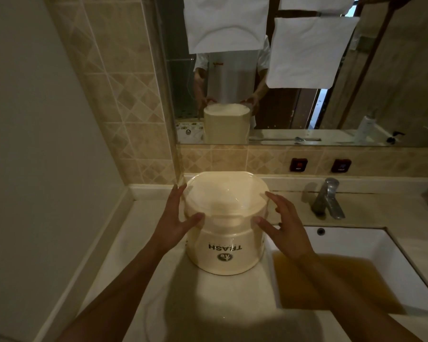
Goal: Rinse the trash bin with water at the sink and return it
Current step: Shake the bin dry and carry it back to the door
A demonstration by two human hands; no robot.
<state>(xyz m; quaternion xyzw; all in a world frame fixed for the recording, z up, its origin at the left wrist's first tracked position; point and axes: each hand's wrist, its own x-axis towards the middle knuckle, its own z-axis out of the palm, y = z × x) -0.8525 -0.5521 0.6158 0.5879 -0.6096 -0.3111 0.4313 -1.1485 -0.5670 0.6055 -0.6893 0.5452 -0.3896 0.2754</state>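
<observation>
The left hand point(176, 224) comes in from the lower left of the frame, its grip spread wide, the fingertips point(197, 216) laid against the upper left flank of the trash bin point(226, 218), the rest of the fingers fanned up beside the rim. The bin sits at the centre of the frame on the pale desk point(139, 243), its opening upward with what looks like a clear liner over the rim, its printed label facing the person and reading upside down. Its long axis runs straight up from the desk. The right hand point(286, 230) mirrors the left on the other flank, grip likewise spread, thumb near the wall, fingers arched and perhaps only just touching. So the bin lies squarely between the two palms, about equally near to each. Just to the right is the sink point(351, 239), holding brownish water, with the tap point(328, 197) behind it. I'd judge the carry goes rightward, which favours the right hand leading.
</observation>
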